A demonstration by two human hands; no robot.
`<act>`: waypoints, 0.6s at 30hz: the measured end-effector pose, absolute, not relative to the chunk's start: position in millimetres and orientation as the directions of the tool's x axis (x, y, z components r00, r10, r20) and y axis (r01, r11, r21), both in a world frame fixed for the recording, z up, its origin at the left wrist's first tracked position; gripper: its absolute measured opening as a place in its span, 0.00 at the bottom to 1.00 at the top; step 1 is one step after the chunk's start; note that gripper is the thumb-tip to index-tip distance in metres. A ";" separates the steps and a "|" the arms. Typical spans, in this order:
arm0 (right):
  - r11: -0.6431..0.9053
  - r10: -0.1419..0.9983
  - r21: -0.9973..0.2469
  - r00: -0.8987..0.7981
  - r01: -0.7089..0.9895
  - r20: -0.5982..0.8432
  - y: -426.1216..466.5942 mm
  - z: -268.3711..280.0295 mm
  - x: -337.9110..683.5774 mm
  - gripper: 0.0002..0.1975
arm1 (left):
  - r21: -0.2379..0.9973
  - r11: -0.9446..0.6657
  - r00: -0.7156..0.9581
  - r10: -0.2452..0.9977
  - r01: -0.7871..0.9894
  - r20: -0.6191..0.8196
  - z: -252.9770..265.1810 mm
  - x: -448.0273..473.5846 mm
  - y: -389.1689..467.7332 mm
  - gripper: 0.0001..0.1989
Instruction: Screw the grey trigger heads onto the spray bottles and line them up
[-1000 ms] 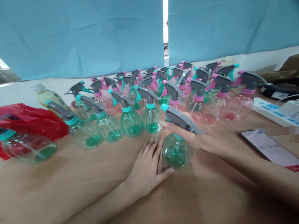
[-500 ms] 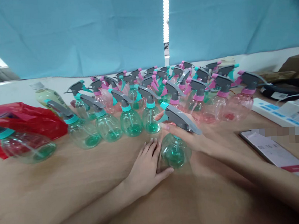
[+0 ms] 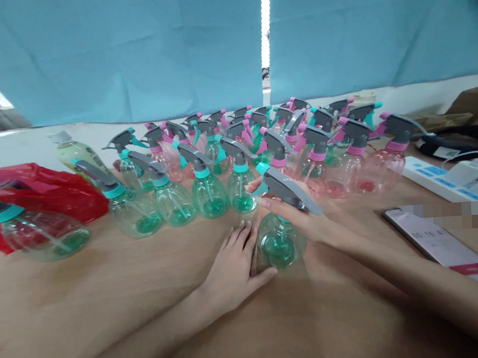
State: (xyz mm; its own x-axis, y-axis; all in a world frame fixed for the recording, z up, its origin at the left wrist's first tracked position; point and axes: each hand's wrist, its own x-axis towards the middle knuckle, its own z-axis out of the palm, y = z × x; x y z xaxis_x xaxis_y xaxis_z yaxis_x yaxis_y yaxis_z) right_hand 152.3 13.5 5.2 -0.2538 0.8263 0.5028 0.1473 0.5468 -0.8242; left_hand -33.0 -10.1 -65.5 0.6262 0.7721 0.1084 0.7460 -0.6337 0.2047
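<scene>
In the head view a clear green spray bottle (image 3: 279,244) stands upright on the wooden table, with a grey trigger head and a turquoise nozzle. My right hand (image 3: 300,216) is closed around its neck, just under the trigger head; some fingers are hidden behind the bottle. Flat on the table to the left of it lies my left hand (image 3: 234,265), fingers stretched out and thumb by the bottle's base. Whether that thumb touches the bottle I cannot tell. Beyond the hands stands a row of similar green spray bottles (image 3: 210,194), with pink ones (image 3: 378,165) to the right.
At left, a red plastic bag (image 3: 70,192) lies behind a green spray bottle (image 3: 48,236). A pale labelled bottle (image 3: 75,151) stands at the back. On the right are a phone (image 3: 432,237) with a timer, a white power strip (image 3: 429,175) and a black coiled item (image 3: 443,145).
</scene>
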 end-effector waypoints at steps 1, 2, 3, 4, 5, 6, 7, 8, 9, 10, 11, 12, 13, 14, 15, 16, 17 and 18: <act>0.541 0.830 -0.829 -0.256 0.146 0.496 13.4 5.4 152.3 0.09 | 0.204 -0.634 0.626 0.772 0.746 0.109 -65.4 -32.8 -10.2 0.38; 0.536 0.832 -0.831 -0.257 0.147 0.491 13.4 5.5 152.2 0.09 | 0.203 -0.633 0.626 0.773 0.747 0.108 -65.3 -32.7 -10.2 0.38; 0.536 0.832 -0.831 -0.257 0.147 0.491 13.5 5.5 152.1 0.08 | 0.202 -0.633 0.625 0.773 0.748 0.106 -65.3 -32.6 -10.3 0.38; 0.534 0.833 -0.832 -0.259 0.147 0.489 13.8 5.4 152.0 0.08 | 0.200 -0.632 0.626 0.773 0.748 0.105 -65.3 -32.6 -10.3 0.38; 0.532 0.833 -0.834 -0.261 0.143 0.487 14.2 5.1 151.9 0.08 | 0.199 -0.633 0.626 0.773 0.748 0.105 -65.4 -32.7 -10.4 0.38; 0.531 0.832 -0.837 -0.265 0.131 0.487 14.6 4.8 151.9 0.08 | 0.198 -0.633 0.626 0.773 0.748 0.106 -65.4 -32.7 -10.4 0.38; 0.532 0.829 -0.839 -0.267 0.112 0.491 14.9 4.6 151.9 0.09 | 0.197 -0.633 0.626 0.773 0.748 0.106 -65.4 -32.8 -10.5 0.38; 0.535 0.826 -0.839 -0.270 0.098 0.495 15.1 4.7 152.0 0.09 | 0.197 -0.633 0.626 0.773 0.749 0.105 -65.4 -32.9 -10.5 0.37; 0.537 0.825 -0.838 -0.271 0.100 0.496 15.0 5.2 152.1 0.09 | 0.197 -0.631 0.624 0.774 0.750 0.105 -65.3 -32.9 -10.5 0.37; 0.541 0.824 -0.833 -0.270 0.114 0.498 14.7 6.1 152.2 0.09 | 0.198 -0.629 0.622 0.776 0.752 0.104 -65.1 -32.8 -10.6 0.37; 0.550 0.822 -0.824 -0.264 0.134 0.505 14.1 7.5 152.2 0.08 | 0.199 -0.628 0.622 0.777 0.752 0.102 -64.8 -32.7 -10.6 0.37; 0.558 0.820 -0.814 -0.262 0.163 0.510 13.4 9.1 152.2 0.07 | 0.199 -0.628 0.622 0.777 0.752 0.100 -64.5 -32.5 -10.7 0.38; 0.569 0.815 -0.799 -0.261 0.194 0.517 12.6 10.8 152.0 0.06 | 0.198 -0.627 0.621 0.777 0.754 0.097 -64.2 -32.3 -10.8 0.38; 0.582 0.809 -0.783 -0.262 0.220 0.527 12.0 12.4 151.8 0.05 | 0.195 -0.625 0.620 0.779 0.756 0.094 -63.9 -32.2 -10.8 0.38; 0.595 0.800 -0.767 -0.262 0.239 0.540 11.4 13.9 151.6 0.05 | 0.192 -0.624 0.619 0.780 0.758 0.089 -63.7 -32.1 -10.9 0.38; 0.609 0.791 -0.753 -0.261 0.250 0.553 11.0 15.2 151.4 0.04 | 0.188 -0.623 0.619 0.781 0.759 0.085 -63.6 -32.0 -10.9 0.38; 0.617 0.785 -0.744 -0.257 0.257 0.563 10.6 16.5 151.3 0.04 | 0.185 -0.622 0.619 0.781 0.761 0.083 -63.5 -32.1 -10.9 0.38; 0.622 0.782 -0.738 -0.254 0.262 0.569 10.2 17.9 151.5 0.03 | 0.184 -0.623 0.619 0.781 0.760 0.084 -63.6 -32.2 -10.8 0.39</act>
State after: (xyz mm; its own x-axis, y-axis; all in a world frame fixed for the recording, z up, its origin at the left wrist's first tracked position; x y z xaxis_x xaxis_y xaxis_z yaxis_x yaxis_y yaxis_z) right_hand 151.5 10.2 17.9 -0.2538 0.7823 0.5689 0.2621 0.6217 -0.7381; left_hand -32.2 -10.8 -63.6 0.6193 0.7806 0.0838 0.7603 -0.6229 0.1842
